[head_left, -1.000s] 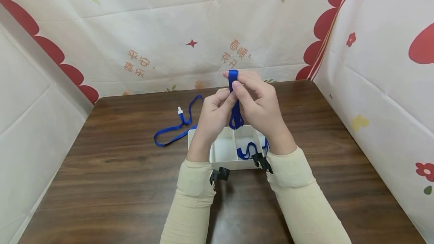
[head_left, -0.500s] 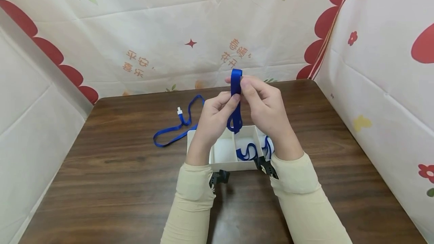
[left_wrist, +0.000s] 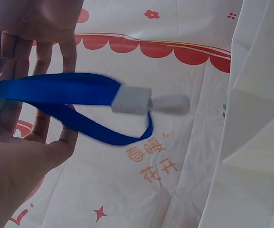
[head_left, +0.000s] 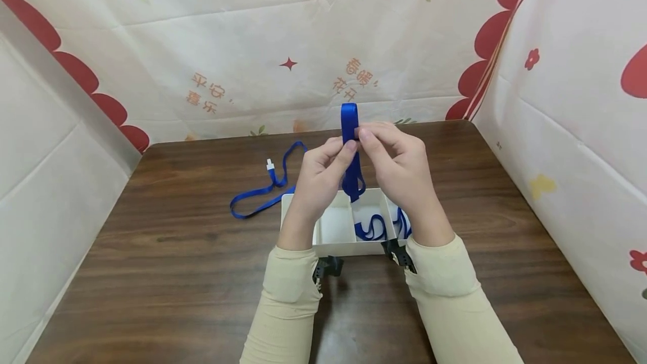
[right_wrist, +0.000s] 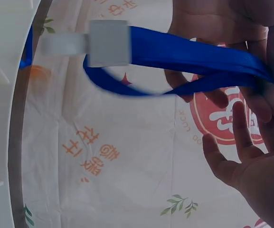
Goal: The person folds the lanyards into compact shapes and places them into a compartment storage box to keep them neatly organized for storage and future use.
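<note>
Fingers (head_left: 345,156) of the left hand (head_left: 317,178) grip a folded, ribbon-like blue fabric lanyard (head_left: 349,119), the right hand (head_left: 402,164) pinching its edge, above a white compartmented box (head_left: 349,249).

One left hand (head_left: 319,176) and one right hand (head_left: 404,164) are seen, with one folded blue lanyard (head_left: 349,119) held. One loose blue lanyard (head_left: 253,193) is counted on one counter (head_left: 177,274), with one white tray (head_left: 349,249). Two white clips (head_left: 270,165) are shown. Blue straps (head_left: 371,236) are seen in two tray compartments (head_left: 368,202); their exact number cannot be told. Two sleeves (head_left: 288,296) are visible.
</note>
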